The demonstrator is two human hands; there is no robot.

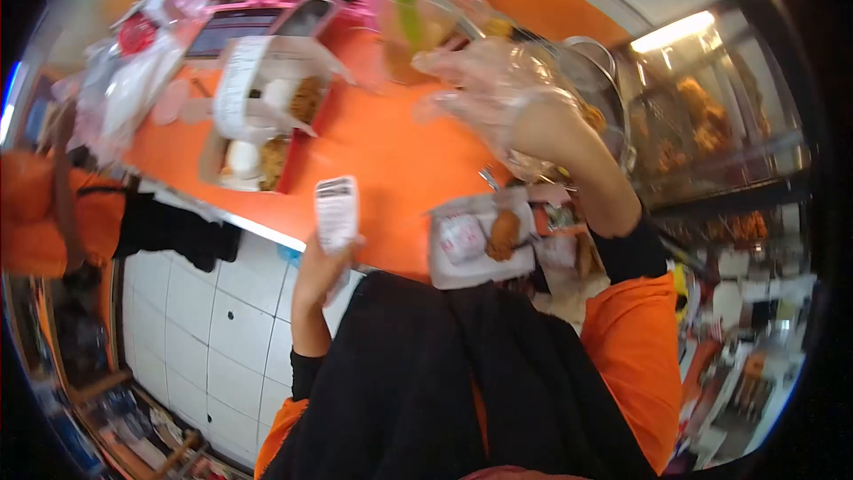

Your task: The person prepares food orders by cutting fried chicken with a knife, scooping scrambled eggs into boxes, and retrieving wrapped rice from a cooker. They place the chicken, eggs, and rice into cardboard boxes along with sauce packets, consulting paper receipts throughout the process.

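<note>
So my left hand [327, 268] has its fingers pinched on a slip [337, 213]. Right hand [511, 89]'s in a plastic glove near the bowl [597, 55], fingers too blurry to tell. Box [449, 271] with chicken [504, 236] sits at the counter [382, 156]'s edge.

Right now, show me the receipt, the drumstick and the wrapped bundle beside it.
Receipt [338, 217]: head view, middle of its printed face.
Drumstick [504, 236]: head view, middle of its browned surface.
Wrapped bundle [461, 239]: head view, middle of its white wrapping.
</note>
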